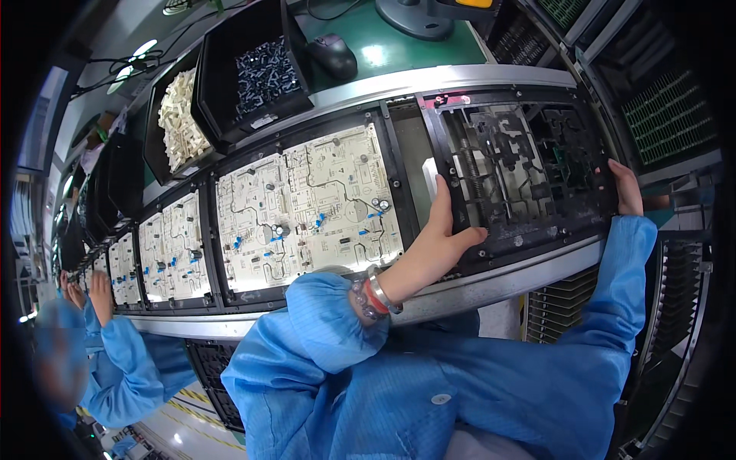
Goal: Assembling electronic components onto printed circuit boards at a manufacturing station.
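Observation:
A black carrier tray [529,165] with cut-out openings lies on the rails of the line in front of me, to the right. My left hand [441,238] grips its left edge, the thumb over the near left corner and a finger stretched along the side. On the opposite edge, my right hand [626,189] holds the tray, fingertips over the rim. Through the openings the rollers or chain beneath show in part. Left of the tray, across a gap, another black frame holds white circuit boards [337,195] fitted with blue and black parts.
Behind the line stand black bins, one with dark blue components [264,73], another with cream connectors [180,119]. A black mouse [332,56] rests on the green bench. More board-filled frames [172,249] run leftward, where a co-worker's hands [100,295] reach in. Slotted racks [563,307] stand at the right.

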`<state>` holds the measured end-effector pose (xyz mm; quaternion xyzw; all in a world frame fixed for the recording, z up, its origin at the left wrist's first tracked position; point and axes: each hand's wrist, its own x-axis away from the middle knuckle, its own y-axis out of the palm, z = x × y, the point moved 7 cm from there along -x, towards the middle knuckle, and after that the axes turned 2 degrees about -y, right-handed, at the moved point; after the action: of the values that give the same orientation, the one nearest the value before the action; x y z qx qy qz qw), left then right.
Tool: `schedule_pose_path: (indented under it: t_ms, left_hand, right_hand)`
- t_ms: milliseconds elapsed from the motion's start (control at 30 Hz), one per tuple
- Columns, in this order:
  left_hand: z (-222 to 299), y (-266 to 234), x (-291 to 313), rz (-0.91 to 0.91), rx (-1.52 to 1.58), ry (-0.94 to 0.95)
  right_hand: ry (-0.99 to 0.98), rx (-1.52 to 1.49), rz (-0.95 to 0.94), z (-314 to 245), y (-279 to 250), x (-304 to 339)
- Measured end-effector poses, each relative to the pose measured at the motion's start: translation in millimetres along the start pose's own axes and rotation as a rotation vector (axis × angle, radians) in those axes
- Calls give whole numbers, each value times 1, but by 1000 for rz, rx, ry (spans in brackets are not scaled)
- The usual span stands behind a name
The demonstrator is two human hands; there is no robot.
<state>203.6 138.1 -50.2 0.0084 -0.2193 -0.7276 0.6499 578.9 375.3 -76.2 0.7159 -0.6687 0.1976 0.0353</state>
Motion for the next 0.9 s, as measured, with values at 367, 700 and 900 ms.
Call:
schedule_pose_path:
  t_ms: [367, 700, 900]
  left_hand:
    - [11, 6, 14, 172, -445, 242]
    - [58, 58, 72, -222, -1049, 540]
    - [25, 19, 94, -282, -1250, 402]
  right_hand:
    - [27, -3, 70, 13, 7, -13]
    - [38, -140, -152, -3, 61, 43]
    - [-1032, 272, 558, -114, 30, 185]
